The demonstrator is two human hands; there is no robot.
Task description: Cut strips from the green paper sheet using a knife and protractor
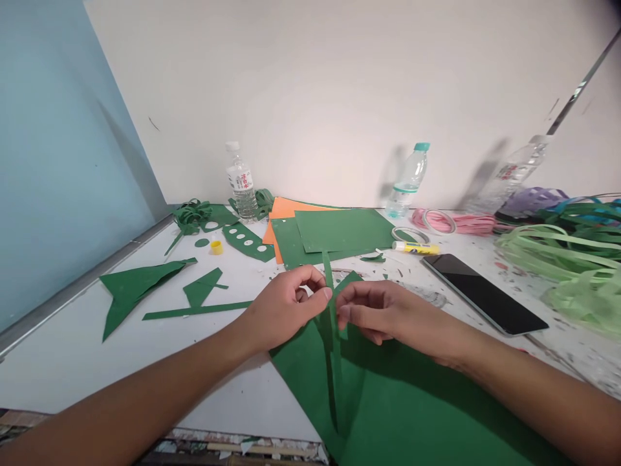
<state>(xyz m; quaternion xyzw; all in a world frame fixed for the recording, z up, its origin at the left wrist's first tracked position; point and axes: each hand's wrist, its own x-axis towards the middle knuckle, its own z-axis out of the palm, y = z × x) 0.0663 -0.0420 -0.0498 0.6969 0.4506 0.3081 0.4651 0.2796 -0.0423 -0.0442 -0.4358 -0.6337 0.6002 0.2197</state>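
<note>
My left hand (286, 309) and my right hand (388, 310) meet over the middle of the white table (58, 362). Both pinch a narrow green paper strip (334, 336) that stands up between the fingertips and runs down toward me. Under the hands lies a large green paper sheet (412, 401), reaching to the table's front edge. The left thumb and forefinger grip the strip near its top; the right fingertips hold it from the other side.
Green offcuts (136, 288) lie at the left. Green and orange sheets (334, 233) are stacked behind, with a glue stick (416, 248), tape rolls (410, 234), a phone (485, 292), three water bottles (241, 184) and heaps of paper strips (567, 259) at the right.
</note>
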